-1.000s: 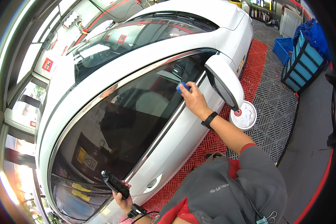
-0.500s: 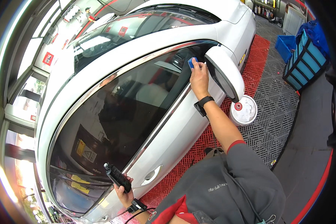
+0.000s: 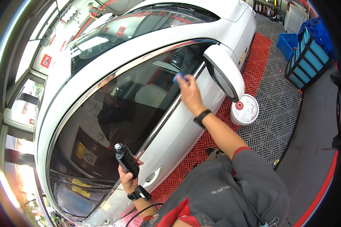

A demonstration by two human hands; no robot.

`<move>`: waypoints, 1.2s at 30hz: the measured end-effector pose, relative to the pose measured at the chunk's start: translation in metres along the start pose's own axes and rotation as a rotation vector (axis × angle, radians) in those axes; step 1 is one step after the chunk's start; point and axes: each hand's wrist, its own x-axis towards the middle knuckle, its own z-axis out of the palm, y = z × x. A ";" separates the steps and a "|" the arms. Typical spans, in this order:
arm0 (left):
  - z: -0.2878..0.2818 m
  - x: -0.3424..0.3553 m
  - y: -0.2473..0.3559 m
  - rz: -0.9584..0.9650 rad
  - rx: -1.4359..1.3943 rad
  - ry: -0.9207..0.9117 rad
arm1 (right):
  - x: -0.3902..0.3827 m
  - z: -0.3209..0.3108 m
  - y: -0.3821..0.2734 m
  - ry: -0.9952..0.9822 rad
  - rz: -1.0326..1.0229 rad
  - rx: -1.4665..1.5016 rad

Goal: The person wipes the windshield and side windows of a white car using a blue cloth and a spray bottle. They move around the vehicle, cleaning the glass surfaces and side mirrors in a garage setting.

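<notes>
My right hand [image 3: 192,95] is closed on a small blue block [image 3: 179,78], blurred by motion, at the front part of the car's dark side window [image 3: 106,125]. Whether the block touches the glass I cannot tell. Lower left, my left hand [image 3: 129,181] grips a black bottle [image 3: 126,160] with a pale top, tilted in front of the window's lower edge. The white car door [image 3: 185,130] runs between my hands and my body. Just beyond my right hand juts the white side mirror [image 3: 231,68].
A white bucket [image 3: 250,118] with pale contents stands below the mirror on red and grey floor grating [image 3: 271,113]. Farther right are a blue crate [image 3: 285,45] and a blue-panelled, black-framed container [image 3: 308,58]. Another person [image 3: 93,13] stands beyond the car.
My right hand has moved the blue block back from the mirror corner, left and down along the window. My left hand has shifted right and slightly up with the bottle.
</notes>
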 end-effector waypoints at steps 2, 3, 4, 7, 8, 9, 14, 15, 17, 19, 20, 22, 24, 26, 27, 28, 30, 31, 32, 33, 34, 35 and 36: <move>-0.003 -0.009 -0.002 0.021 -0.031 0.018 | 0.023 -0.002 0.026 0.099 -0.007 -0.160; -0.005 -0.014 -0.004 -0.007 -0.018 0.064 | 0.033 -0.002 0.036 0.101 -0.010 -0.230; -0.008 -0.020 -0.006 -0.013 -0.021 0.092 | 0.039 -0.002 0.043 0.119 -0.001 -0.273; -0.018 -0.037 -0.013 -0.041 -0.027 0.125 | 0.045 0.002 0.051 0.189 0.009 -0.343; -0.021 -0.042 -0.015 -0.044 -0.028 0.129 | 0.045 0.004 0.050 0.209 0.002 -0.352; -0.023 -0.046 -0.015 -0.047 -0.025 0.141 | 0.046 0.006 0.048 0.237 0.015 -0.310; -0.025 -0.054 -0.014 -0.035 -0.065 0.168 | 0.077 0.009 0.037 0.349 0.003 -0.099; -0.024 -0.053 -0.012 -0.031 -0.066 0.168 | 0.086 0.009 0.035 0.344 -0.069 -0.167; -0.021 -0.049 -0.009 -0.025 -0.063 0.094 | 0.100 0.004 0.035 0.286 -0.119 -0.172; -0.018 -0.042 -0.006 -0.043 -0.025 0.075 | 0.106 -0.002 0.035 0.286 -0.147 -0.233; -0.018 -0.038 -0.005 -0.047 -0.010 0.071 | 0.104 -0.005 0.035 0.266 -0.152 -0.256; -0.017 -0.032 -0.004 -0.080 0.018 0.105 | 0.097 -0.010 0.037 0.237 -0.122 -0.292; -0.017 -0.028 -0.004 -0.092 0.024 0.106 | 0.088 -0.013 0.041 0.157 -0.092 -0.344; -0.018 -0.028 -0.003 -0.077 0.021 0.094 | 0.083 -0.015 0.046 0.086 -0.023 -0.378; -0.019 -0.030 -0.003 -0.059 0.020 0.098 | 0.081 -0.015 0.048 0.038 0.011 -0.401; -0.020 -0.033 -0.002 -0.028 0.013 0.096 | 0.080 -0.016 0.050 -0.012 0.013 -0.420; -0.024 -0.045 -0.001 -0.002 0.008 0.117 | 0.077 -0.017 0.047 0.118 -0.022 -0.379; -0.026 -0.052 0.001 -0.002 0.015 0.153 | 0.071 -0.016 0.041 0.040 0.095 -0.335; -0.028 -0.060 0.004 0.007 0.034 0.155 | 0.064 -0.015 0.032 0.094 0.028 -0.234; -0.031 -0.067 0.008 0.005 0.052 0.158 | 0.053 -0.015 0.020 0.147 0.025 -0.157; -0.033 -0.072 0.014 0.000 0.094 0.224 | 0.042 -0.012 0.006 0.109 0.049 -0.106; -0.036 -0.075 0.020 0.006 0.142 0.185 | 0.028 -0.009 -0.011 0.008 0.009 -0.077; -0.038 -0.075 0.027 0.024 0.161 0.167 | 0.010 -0.005 -0.029 -0.019 -0.075 -0.051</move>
